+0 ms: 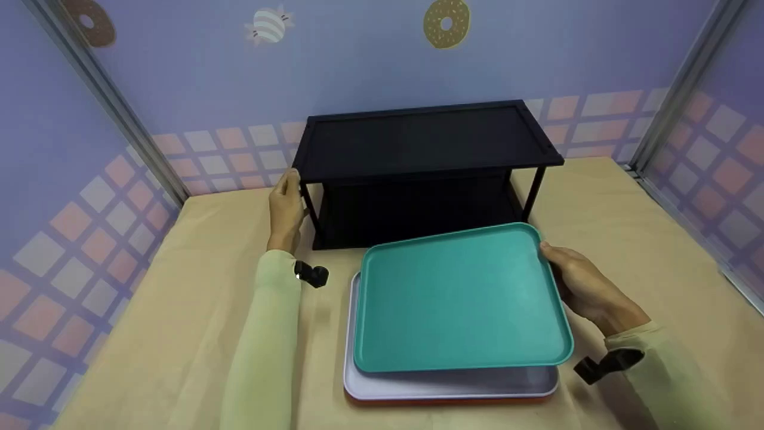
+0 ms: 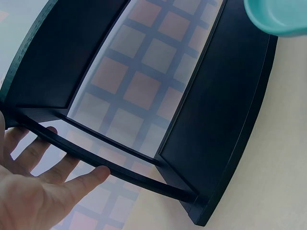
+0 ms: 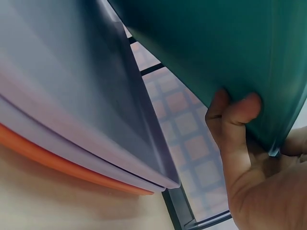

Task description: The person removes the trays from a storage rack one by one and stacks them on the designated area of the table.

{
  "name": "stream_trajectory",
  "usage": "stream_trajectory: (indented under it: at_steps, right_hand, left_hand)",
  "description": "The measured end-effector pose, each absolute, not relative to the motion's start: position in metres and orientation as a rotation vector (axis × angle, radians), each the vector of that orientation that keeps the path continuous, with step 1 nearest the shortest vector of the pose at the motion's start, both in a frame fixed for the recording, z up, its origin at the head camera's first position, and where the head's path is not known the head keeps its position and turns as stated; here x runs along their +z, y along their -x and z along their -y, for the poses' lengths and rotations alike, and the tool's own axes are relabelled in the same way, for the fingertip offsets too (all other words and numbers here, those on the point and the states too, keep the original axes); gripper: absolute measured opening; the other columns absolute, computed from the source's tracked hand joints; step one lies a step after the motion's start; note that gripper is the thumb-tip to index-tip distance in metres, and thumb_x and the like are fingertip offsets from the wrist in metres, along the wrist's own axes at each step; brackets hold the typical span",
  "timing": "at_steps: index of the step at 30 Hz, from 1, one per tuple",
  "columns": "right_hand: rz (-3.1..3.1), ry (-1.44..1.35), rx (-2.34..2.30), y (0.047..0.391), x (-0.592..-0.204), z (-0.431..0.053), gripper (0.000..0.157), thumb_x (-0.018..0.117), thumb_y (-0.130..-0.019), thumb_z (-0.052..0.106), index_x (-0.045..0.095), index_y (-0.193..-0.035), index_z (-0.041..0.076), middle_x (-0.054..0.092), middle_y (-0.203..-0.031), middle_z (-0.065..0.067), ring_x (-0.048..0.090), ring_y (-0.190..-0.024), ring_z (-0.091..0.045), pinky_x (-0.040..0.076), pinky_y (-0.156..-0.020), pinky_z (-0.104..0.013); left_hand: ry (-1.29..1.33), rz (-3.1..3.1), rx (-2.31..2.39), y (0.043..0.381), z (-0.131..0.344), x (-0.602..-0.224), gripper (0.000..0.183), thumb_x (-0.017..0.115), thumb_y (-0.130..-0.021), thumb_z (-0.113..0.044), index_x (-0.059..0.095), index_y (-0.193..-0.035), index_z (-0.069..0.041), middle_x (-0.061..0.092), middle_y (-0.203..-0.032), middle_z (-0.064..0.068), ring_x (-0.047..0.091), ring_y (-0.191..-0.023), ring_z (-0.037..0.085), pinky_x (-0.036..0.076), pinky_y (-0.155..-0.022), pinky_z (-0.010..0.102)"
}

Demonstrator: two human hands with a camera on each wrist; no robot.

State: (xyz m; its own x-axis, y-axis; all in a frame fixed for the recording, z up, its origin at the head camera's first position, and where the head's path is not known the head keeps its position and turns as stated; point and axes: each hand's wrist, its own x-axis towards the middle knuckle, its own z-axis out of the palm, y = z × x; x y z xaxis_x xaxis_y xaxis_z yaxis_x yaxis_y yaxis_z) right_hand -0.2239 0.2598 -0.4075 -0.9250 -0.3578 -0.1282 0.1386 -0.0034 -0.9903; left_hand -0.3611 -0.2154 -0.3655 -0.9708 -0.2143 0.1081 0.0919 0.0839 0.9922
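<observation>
My right hand [image 1: 588,289] grips the right edge of a teal tray [image 1: 459,298], which is tilted above a lavender tray [image 1: 447,385]. In the right wrist view, fingers [image 3: 235,129] press the teal tray's underside [image 3: 216,43], apart from the stack. At the left front corner of a black two-tier rack [image 1: 424,140], my left hand [image 1: 285,209] holds on. Its fingers [image 2: 62,167] lie against the rack's side post [image 2: 139,178] in the left wrist view, where the thumb is hidden.
An orange tray [image 3: 62,165] lies under the lavender ones, on a beige-covered table [image 1: 197,310]. Patterned panels [image 1: 358,54] close off the back and sides, with metal posts [image 1: 113,101] at the corners. The rack's lower tier [image 1: 412,209] stands behind the trays.
</observation>
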Motion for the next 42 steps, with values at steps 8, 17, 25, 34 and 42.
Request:
stream_trajectory:
  at_steps: [8, 17, 25, 34, 42]
  right_hand:
    - [-1.865, 0.27, -1.982, 0.224, -0.409, -0.26, 0.044, 0.035, -0.112, 0.043, 0.064, -0.106, 0.011, 0.071, -0.09, 0.002, 0.071, -0.083, -0.012, 0.061, -0.078, -0.03]
    - [-1.783, 0.372, -1.921, 0.224, -0.407, -0.261, 0.045, 0.033, -0.114, 0.038, 0.067, -0.11, 0.011, 0.074, -0.094, 0.001, 0.073, -0.085, -0.013, 0.062, -0.08, -0.033]
    - [-1.71, 0.402, -1.877, 0.224, -0.402, -0.263, 0.042, 0.031, -0.114, 0.036, 0.065, -0.119, 0.009, 0.073, -0.106, 0.001, 0.073, -0.097, -0.016, 0.061, -0.088, -0.037]
    - [-1.987, 0.254, -1.753, 0.22, -0.394, -0.258, 0.066, 0.044, -0.111, 0.044, 0.036, -0.153, -0.006, 0.063, -0.131, -0.005, 0.068, -0.115, -0.018, 0.059, -0.094, -0.044]
    - [-2.291, 0.207, -1.665, 0.217, -0.391, -0.258, 0.054, 0.055, -0.108, 0.036, 0.047, -0.136, -0.009, 0.061, -0.113, -0.009, 0.063, -0.097, -0.018, 0.058, -0.078, -0.035]
  left_hand:
    - [-0.123, 2.128, -1.975, 0.361, 0.215, -0.366, 0.062, 0.04, -0.108, -0.051, 0.033, -0.162, -0.019, 0.025, -0.169, 0.001, 0.029, -0.154, 0.028, 0.04, -0.117, 0.053]
    - [-0.118, 2.113, -1.994, 0.36, 0.214, -0.365, 0.062, 0.041, -0.108, -0.051, 0.033, -0.161, -0.02, 0.026, -0.169, 0.001, 0.027, -0.155, 0.027, 0.039, -0.118, 0.053]
    - [-0.145, 2.101, -1.978, 0.363, 0.214, -0.365, 0.059, 0.041, -0.109, -0.048, 0.037, -0.16, -0.019, 0.028, -0.169, 0.001, 0.032, -0.152, 0.028, 0.042, -0.115, 0.054]
    - [-0.139, 2.074, -2.027, 0.363, 0.214, -0.366, 0.06, 0.043, -0.109, -0.046, 0.036, -0.161, -0.017, 0.028, -0.169, 0.002, 0.035, -0.151, 0.028, 0.04, -0.117, 0.054]
    - [-0.127, 2.09, -2.015, 0.362, 0.214, -0.366, 0.06, 0.041, -0.109, -0.049, 0.034, -0.161, -0.019, 0.026, -0.169, 0.001, 0.033, -0.152, 0.027, 0.04, -0.117, 0.053]
